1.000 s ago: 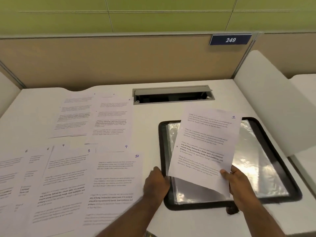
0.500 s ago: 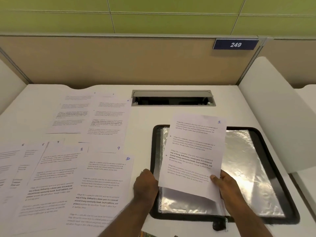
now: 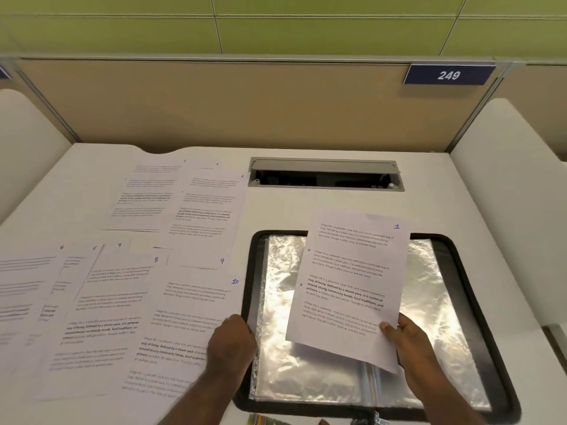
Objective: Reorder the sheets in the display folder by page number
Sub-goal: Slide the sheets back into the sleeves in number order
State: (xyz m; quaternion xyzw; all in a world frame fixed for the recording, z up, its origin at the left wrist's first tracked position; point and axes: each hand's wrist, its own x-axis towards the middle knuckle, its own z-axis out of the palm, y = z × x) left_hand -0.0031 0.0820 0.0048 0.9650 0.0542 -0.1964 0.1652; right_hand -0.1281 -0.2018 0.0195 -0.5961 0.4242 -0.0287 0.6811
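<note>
"249" on blue plate (image 3: 449,75)

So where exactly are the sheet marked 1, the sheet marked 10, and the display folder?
sheet marked 1 (image 3: 349,283): head view, middle of the printed page held up by the right hand.
sheet marked 10 (image 3: 190,305): head view, upper text area, lying on the desk.
display folder (image 3: 478,289): head view, black right border.
</note>
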